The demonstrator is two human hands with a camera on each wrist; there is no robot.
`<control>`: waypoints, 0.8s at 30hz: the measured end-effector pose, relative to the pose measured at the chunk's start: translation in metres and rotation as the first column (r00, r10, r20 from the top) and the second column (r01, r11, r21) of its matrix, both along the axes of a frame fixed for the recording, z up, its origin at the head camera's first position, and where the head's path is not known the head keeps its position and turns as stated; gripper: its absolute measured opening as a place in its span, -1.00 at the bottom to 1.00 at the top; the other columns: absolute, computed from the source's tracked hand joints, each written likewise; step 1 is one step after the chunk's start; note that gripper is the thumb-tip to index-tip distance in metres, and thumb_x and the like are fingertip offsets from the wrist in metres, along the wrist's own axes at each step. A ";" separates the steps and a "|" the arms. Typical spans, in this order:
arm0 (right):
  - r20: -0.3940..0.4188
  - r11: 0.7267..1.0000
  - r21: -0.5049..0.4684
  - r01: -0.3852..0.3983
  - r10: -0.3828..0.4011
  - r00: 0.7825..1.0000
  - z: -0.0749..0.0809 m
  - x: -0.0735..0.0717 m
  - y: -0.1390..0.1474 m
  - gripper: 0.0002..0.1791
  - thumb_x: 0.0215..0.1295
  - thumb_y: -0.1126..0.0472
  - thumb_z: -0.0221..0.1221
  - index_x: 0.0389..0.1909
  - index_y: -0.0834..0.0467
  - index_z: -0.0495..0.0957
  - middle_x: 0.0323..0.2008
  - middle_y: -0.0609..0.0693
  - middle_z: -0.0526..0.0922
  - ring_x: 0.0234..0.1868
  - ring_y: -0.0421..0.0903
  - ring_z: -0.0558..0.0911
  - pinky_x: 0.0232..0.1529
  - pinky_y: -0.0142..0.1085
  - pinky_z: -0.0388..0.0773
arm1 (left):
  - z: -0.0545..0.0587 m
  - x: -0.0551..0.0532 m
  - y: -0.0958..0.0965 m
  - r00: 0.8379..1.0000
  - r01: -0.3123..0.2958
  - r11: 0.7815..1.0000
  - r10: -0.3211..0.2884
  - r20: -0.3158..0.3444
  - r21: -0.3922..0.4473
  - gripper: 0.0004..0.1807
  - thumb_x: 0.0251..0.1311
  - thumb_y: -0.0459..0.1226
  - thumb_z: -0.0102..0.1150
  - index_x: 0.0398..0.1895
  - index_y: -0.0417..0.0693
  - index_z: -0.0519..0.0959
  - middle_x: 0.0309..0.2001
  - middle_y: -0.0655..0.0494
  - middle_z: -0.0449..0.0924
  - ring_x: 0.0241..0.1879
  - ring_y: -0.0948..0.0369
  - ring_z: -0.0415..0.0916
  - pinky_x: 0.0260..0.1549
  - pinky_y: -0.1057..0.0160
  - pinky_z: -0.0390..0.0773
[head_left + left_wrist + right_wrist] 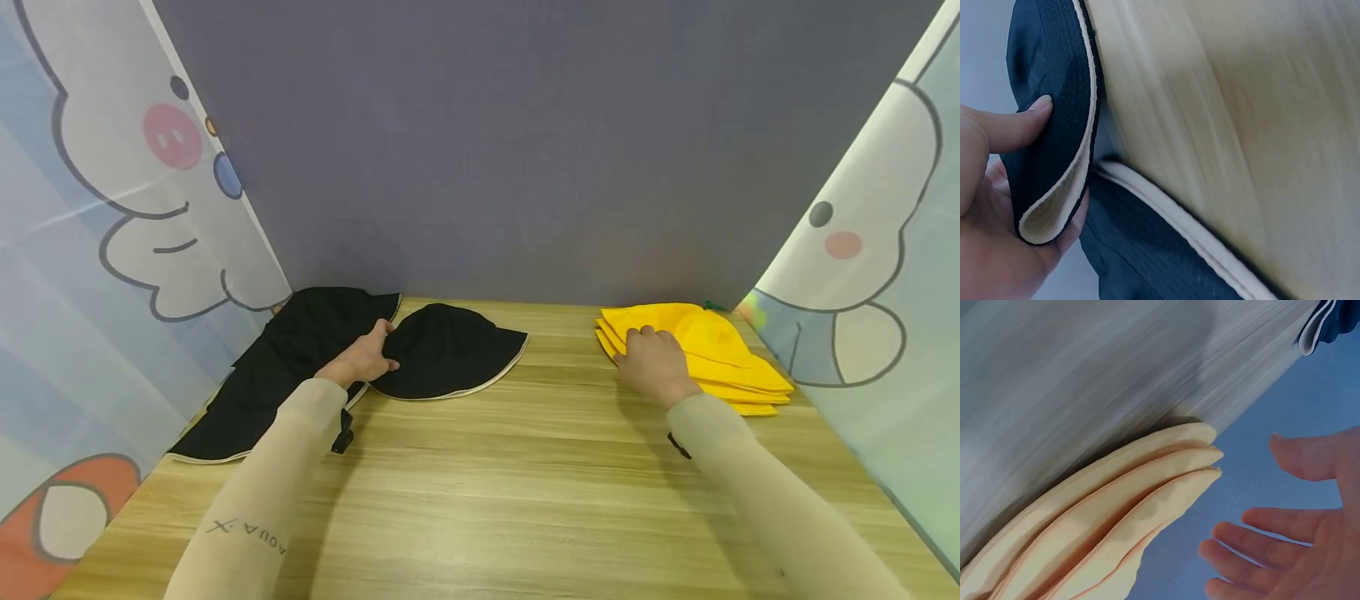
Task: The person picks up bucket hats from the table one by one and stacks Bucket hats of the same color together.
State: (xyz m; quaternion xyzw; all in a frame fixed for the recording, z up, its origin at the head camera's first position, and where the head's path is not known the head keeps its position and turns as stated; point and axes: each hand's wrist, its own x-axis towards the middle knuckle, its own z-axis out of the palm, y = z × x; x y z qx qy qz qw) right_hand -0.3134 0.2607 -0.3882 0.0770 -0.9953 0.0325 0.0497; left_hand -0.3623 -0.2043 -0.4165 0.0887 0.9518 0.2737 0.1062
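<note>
A black bucket hat (450, 354) with a pale brim edge lies folded flat near the back of the table. My left hand (365, 357) pinches its left end; in the left wrist view the thumb (1038, 112) presses on top of the folded brim and the other fingers are beneath, partly hidden. More black hats (288, 350) lie overlapping at the left, close by that hand. My right hand (652, 362) is at the near left side of a stack of folded yellow hats (720, 354). In the right wrist view its fingers (1260, 544) are spread apart and hold nothing.
The wooden table (480, 500) runs back to a grey panel (495, 150). Cartoon-printed curtains stand along the left (90, 275) and right (885, 333) sides. A small black strap (343, 433) hangs below the left forearm.
</note>
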 end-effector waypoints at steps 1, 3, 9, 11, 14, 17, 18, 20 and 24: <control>-0.015 1.000 -0.007 -0.002 0.002 1.000 0.000 -0.002 -0.003 -0.56 0.41 0.13 0.23 -0.09 0.53 0.52 -0.20 0.41 0.56 -0.09 0.40 0.55 0.02 0.23 0.47 | 0.000 0.000 0.002 1.000 0.009 1.000 -0.009 -0.006 -0.003 -0.32 0.41 -0.36 0.19 0.42 -0.19 0.03 0.29 -0.51 0.36 0.16 -0.20 0.45 0.08 -0.11 0.45; -0.017 0.999 -0.047 0.003 -0.004 1.000 -0.001 -0.005 -0.008 -0.51 0.42 0.11 0.23 0.00 0.53 0.52 -0.13 0.42 0.56 -0.07 0.39 0.56 0.00 0.23 0.51 | 0.000 -0.001 0.006 1.000 0.023 1.000 -0.023 -0.020 -0.006 -0.33 0.40 -0.35 0.20 0.41 -0.18 0.05 0.26 -0.49 0.38 0.14 -0.19 0.46 0.06 -0.10 0.46; 0.074 0.983 -0.182 0.020 -0.006 0.997 -0.009 -0.013 -0.026 -0.35 0.46 0.05 0.18 0.30 0.50 0.38 0.12 0.47 0.48 0.11 0.43 0.50 -0.01 0.26 0.54 | -0.004 0.000 0.020 0.996 0.075 0.997 -0.075 -0.049 -0.003 -0.35 0.40 -0.34 0.21 0.38 -0.16 0.07 0.25 -0.41 0.39 0.18 -0.18 0.44 0.14 -0.10 0.43; 0.085 0.981 -0.195 0.010 0.007 0.996 -0.013 -0.014 -0.033 -0.31 0.44 0.03 0.20 0.33 0.50 0.36 0.19 0.46 0.46 0.18 0.43 0.47 0.05 0.28 0.52 | -0.005 0.001 0.025 0.995 0.087 0.996 -0.087 -0.041 0.009 -0.37 0.41 -0.35 0.20 0.37 -0.13 0.06 0.19 -0.36 0.45 0.11 -0.14 0.48 0.11 -0.07 0.44; 0.081 0.977 -0.212 -0.019 0.037 0.996 -0.017 -0.016 -0.041 -0.28 0.41 0.01 0.25 0.31 0.51 0.37 0.23 0.47 0.44 0.22 0.41 0.46 0.11 0.26 0.50 | -0.006 0.003 0.032 0.993 0.114 0.993 -0.113 -0.026 0.022 -0.39 0.43 -0.36 0.16 0.37 -0.08 0.05 0.08 -0.32 0.53 -0.07 -0.08 0.54 -0.01 -0.01 0.47; 0.094 0.967 -0.253 -0.041 0.066 0.993 -0.020 -0.017 -0.050 -0.26 0.39 0.00 0.28 0.30 0.52 0.38 0.26 0.48 0.43 0.27 0.41 0.44 0.19 0.23 0.46 | -0.006 0.005 0.041 0.990 0.142 0.990 -0.141 -0.010 0.027 -0.39 0.45 -0.35 0.14 0.38 -0.05 0.05 0.08 -0.29 0.54 -0.10 -0.03 0.55 -0.06 0.04 0.46; 0.102 0.964 -0.263 -0.045 0.074 0.992 -0.021 -0.018 -0.053 -0.26 0.39 0.00 0.28 0.30 0.52 0.39 0.26 0.48 0.43 0.28 0.40 0.43 0.22 0.22 0.44 | -0.005 0.006 0.043 0.988 0.153 0.988 -0.153 -0.004 0.025 -0.39 0.45 -0.35 0.14 0.39 -0.05 0.04 0.11 -0.29 0.53 -0.09 -0.03 0.55 -0.08 0.04 0.47; 0.129 0.958 -0.284 -0.047 0.087 0.988 -0.023 -0.018 -0.059 -0.25 0.41 -0.01 0.26 0.32 0.52 0.37 0.28 0.47 0.41 0.32 0.40 0.40 0.27 0.20 0.39 | -0.004 0.008 0.048 0.986 0.165 0.986 -0.165 0.004 0.013 -0.39 0.46 -0.34 0.15 0.40 -0.05 0.05 0.15 -0.29 0.50 -0.05 -0.02 0.54 -0.07 0.05 0.48; 0.170 0.953 -0.299 -0.047 0.102 0.980 -0.024 -0.020 -0.070 -0.26 0.43 -0.02 0.25 0.35 0.48 0.37 0.31 0.41 0.44 0.33 0.35 0.41 0.31 0.14 0.37 | -0.001 0.011 0.055 0.981 0.193 0.981 -0.193 -0.003 -0.025 -0.38 0.45 -0.33 0.16 0.40 -0.07 0.05 0.18 -0.30 0.48 -0.07 -0.03 0.53 -0.08 0.06 0.48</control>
